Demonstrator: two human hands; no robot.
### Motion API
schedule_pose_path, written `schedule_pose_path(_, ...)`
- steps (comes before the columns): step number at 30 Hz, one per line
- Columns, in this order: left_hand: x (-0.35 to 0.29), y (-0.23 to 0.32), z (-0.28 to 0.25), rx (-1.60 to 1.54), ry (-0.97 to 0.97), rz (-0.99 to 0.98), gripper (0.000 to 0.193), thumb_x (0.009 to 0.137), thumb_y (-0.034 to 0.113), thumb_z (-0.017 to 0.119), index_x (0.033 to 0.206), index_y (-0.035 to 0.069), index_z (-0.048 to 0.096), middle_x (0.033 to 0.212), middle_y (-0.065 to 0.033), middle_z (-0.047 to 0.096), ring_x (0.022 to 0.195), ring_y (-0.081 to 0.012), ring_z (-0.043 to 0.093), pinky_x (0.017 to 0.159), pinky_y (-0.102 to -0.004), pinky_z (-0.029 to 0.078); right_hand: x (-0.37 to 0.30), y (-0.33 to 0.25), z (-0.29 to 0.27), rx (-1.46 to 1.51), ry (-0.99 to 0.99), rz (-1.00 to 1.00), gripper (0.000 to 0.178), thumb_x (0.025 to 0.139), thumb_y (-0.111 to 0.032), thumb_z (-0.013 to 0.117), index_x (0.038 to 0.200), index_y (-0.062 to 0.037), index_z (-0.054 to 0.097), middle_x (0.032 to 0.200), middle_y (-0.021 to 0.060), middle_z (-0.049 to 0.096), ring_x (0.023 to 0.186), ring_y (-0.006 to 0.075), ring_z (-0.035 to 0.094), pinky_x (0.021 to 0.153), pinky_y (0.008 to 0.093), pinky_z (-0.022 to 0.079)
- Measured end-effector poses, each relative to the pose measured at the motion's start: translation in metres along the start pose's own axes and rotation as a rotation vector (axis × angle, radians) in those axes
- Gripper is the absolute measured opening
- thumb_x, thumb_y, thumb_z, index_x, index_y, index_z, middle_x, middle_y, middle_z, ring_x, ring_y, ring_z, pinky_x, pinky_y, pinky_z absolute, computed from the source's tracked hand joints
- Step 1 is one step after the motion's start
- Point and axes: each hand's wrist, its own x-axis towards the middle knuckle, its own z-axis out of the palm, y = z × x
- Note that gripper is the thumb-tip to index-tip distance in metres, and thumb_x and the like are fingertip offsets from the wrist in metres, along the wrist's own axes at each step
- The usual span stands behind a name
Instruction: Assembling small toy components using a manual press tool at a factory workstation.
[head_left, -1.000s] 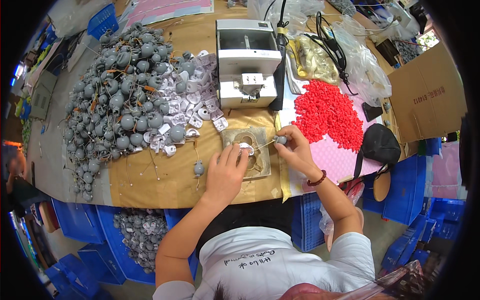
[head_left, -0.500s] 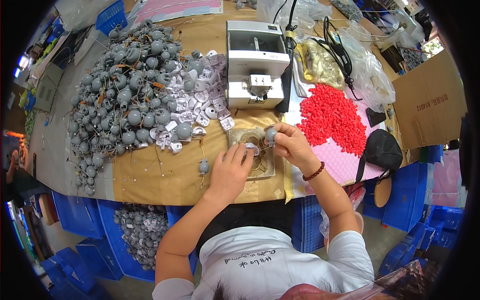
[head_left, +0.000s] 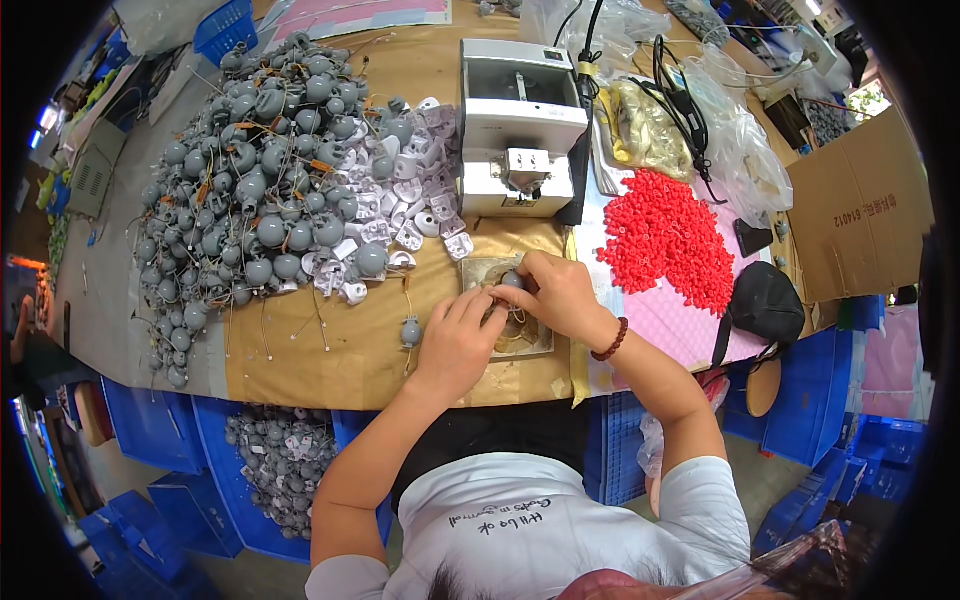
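Both hands meet over a square, worn block [head_left: 535,343] with round recesses, near the front edge of the bench. My right hand [head_left: 562,297] is closed, its fingertips pinching a grey ball-shaped part [head_left: 512,279] with a thin wire. Beside it, my left hand [head_left: 460,338] rests on the block's left side, fingers bent around a white plastic piece that the fingers now mostly hide. The two sets of fingertips touch or nearly touch; exactly how the parts meet is hidden. Another grey ball part [head_left: 411,332] with a wire lies just left of my left hand.
A big heap of grey ball parts [head_left: 270,190] with wires covers the left, bordered by white plastic pieces [head_left: 408,205]. Behind the block stands a white bench machine [head_left: 520,130]. Small red parts [head_left: 668,240] and a black pouch [head_left: 766,302] are on the right.
My right hand has moved left and inward, bringing the grey ball part to my left fingertips over the block. My left hand has stayed nearly in place; the white piece is now mostly covered.
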Motion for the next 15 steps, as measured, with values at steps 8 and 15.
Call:
schedule_pose_path(8,0.016,0.001,-0.004,-0.169,0.013,-0.182,0.053,0.079,0.011,0.077,0.130,0.008,0.062,0.117,-0.0102,0.064,0.113,-0.0324,0.060,0.092,-0.0434,0.048,-0.003,-0.003,0.012,-0.043,0.066,0.083,0.041,0.084,-0.037,0.081,0.099,-0.0049,0.060,0.076,0.0114,0.066,0.066,0.0301,0.067,0.058,0.0383,0.053)
schedule_pose_path(15,0.030,0.001,-0.001,-0.059,-0.089,-0.156,0.052,0.079,0.020,0.079,0.128,0.010,0.064,0.110,-0.0029,0.063,0.112,-0.0239,0.056,0.086,-0.0407,0.048,0.010,0.045,-0.046,0.768,-0.207,0.392,0.036,0.096,-0.010,0.069,0.129,-0.0013,0.059,0.095,0.0094,0.070,0.078,0.0142,0.064,0.069,0.0293,0.054)
